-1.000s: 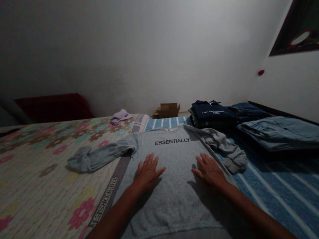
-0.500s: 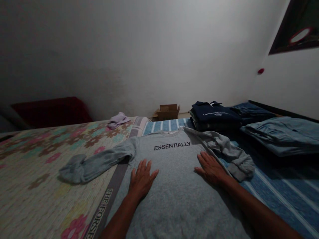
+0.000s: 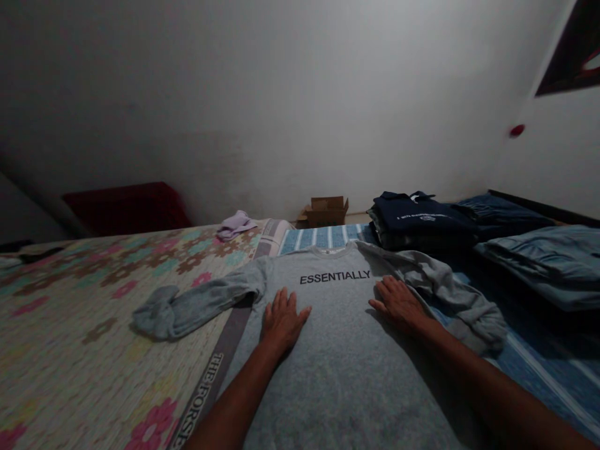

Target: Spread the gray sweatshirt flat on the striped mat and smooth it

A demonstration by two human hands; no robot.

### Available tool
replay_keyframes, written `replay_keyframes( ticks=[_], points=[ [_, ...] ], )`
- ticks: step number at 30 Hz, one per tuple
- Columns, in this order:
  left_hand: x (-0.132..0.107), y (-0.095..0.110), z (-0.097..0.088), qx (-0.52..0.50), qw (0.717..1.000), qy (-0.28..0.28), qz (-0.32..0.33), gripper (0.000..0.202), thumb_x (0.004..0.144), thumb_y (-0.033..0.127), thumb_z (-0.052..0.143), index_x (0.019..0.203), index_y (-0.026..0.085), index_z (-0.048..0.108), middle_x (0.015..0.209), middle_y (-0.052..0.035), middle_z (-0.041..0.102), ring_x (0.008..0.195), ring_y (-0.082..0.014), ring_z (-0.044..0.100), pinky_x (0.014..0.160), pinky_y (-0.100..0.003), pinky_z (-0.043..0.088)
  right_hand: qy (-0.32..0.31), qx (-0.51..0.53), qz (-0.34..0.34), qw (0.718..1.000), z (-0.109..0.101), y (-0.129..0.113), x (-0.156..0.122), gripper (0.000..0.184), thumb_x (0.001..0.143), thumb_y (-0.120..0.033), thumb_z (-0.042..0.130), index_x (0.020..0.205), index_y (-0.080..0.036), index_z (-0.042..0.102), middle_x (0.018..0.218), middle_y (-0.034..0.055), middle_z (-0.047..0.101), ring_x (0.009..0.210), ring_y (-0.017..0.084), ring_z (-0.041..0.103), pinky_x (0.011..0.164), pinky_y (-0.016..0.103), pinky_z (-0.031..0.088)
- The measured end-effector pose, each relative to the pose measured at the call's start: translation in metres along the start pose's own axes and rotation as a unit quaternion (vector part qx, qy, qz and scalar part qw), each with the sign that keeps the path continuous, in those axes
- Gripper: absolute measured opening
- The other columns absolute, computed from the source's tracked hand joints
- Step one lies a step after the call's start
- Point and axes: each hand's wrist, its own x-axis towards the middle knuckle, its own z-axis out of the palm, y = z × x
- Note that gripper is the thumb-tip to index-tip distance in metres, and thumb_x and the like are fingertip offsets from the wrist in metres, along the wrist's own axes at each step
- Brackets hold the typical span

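A grey sweatshirt [image 3: 342,356] with "ESSENTIALLY" printed across its chest lies face up, neck away from me. Its left-hand sleeve stretches out over the flowered mat, while the other sleeve is bunched on the blue striped cloth. My left hand [image 3: 284,320] rests flat on the chest below the lettering, fingers spread. On the other side, my right hand [image 3: 398,302] lies flat near the lettering's right end, fingers stretched out. Neither hand grips the fabric. The sweatshirt's lower end runs out of view beneath my arms.
Folded dark navy clothes [image 3: 422,219] are stacked at the back right, with folded light-blue jeans [image 3: 553,256] nearer. A small lilac cloth [image 3: 235,225] sits on the flowered mat [image 3: 94,362]. Beyond the far edge stands an open cardboard box [image 3: 327,211].
The view has turned slightly left, so everything appears shifted right. Both hands have slid a little up the sweatshirt toward the lettering, still flat.
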Motion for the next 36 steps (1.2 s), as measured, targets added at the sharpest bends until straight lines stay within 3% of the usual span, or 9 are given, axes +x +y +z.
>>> replay_keyframes(
  ticks=[3,7,11,18,26,36],
  points=[
    [0.021,-0.005,0.002,-0.006,1.000,-0.012,0.002,0.071,0.090,0.056,0.022,0.142,0.008,0.030,0.152,-0.0151,0.018,0.141,-0.0274,0.011,0.110,-0.048,0.017,-0.033,0.012,0.021,0.999,0.006,0.004,0.009,0.067,0.089,-0.058,0.032,0.133,-0.009,0.045,0.139,0.0195,0.042,0.131,0.032,0.033,0.105,0.043,0.026],
    [0.032,-0.022,0.011,-0.002,1.000,0.004,-0.016,0.074,0.090,0.058,0.021,0.142,0.005,0.029,0.151,-0.0160,0.021,0.140,-0.0283,0.013,0.110,-0.045,0.017,-0.043,0.030,0.022,0.998,0.012,0.010,0.008,0.070,0.089,-0.061,0.029,0.137,-0.011,0.042,0.143,0.0181,0.038,0.134,0.031,0.028,0.106,0.043,0.024],
    [0.028,-0.035,0.017,0.011,0.999,0.029,-0.008,0.071,0.091,0.055,0.021,0.141,0.006,0.032,0.150,-0.0157,0.025,0.140,-0.0269,0.016,0.111,-0.044,0.018,-0.038,0.031,0.035,0.998,0.009,0.012,0.007,0.068,0.089,-0.061,0.029,0.135,-0.013,0.043,0.142,0.0183,0.038,0.132,0.033,0.030,0.105,0.044,0.023],
    [0.021,-0.035,0.014,0.024,0.999,0.034,-0.010,0.068,0.091,0.052,0.022,0.140,0.006,0.034,0.149,-0.0163,0.028,0.139,-0.0263,0.020,0.110,-0.043,0.020,-0.018,0.035,0.071,0.997,0.007,0.009,0.008,0.061,0.089,-0.058,0.030,0.128,-0.015,0.048,0.138,0.0174,0.041,0.129,0.033,0.033,0.102,0.045,0.025],
    [0.018,-0.036,0.014,0.037,0.999,0.034,-0.005,0.067,0.091,0.050,0.021,0.139,0.004,0.035,0.148,-0.0163,0.029,0.138,-0.0271,0.021,0.109,-0.043,0.020,-0.022,0.022,0.005,0.999,0.001,0.017,0.003,0.054,0.090,-0.053,0.035,0.128,-0.018,0.048,0.136,0.0134,0.044,0.124,0.029,0.040,0.101,0.040,0.030],
    [0.016,-0.036,0.012,0.040,0.999,0.030,-0.014,0.065,0.091,0.048,0.022,0.140,0.007,0.034,0.149,-0.0141,0.028,0.139,-0.0244,0.020,0.110,-0.041,0.019,-0.032,0.006,0.021,0.999,-0.002,0.019,0.007,0.057,0.091,-0.053,0.032,0.128,-0.014,0.048,0.135,0.0172,0.043,0.124,0.030,0.039,0.101,0.040,0.028]
  ],
)
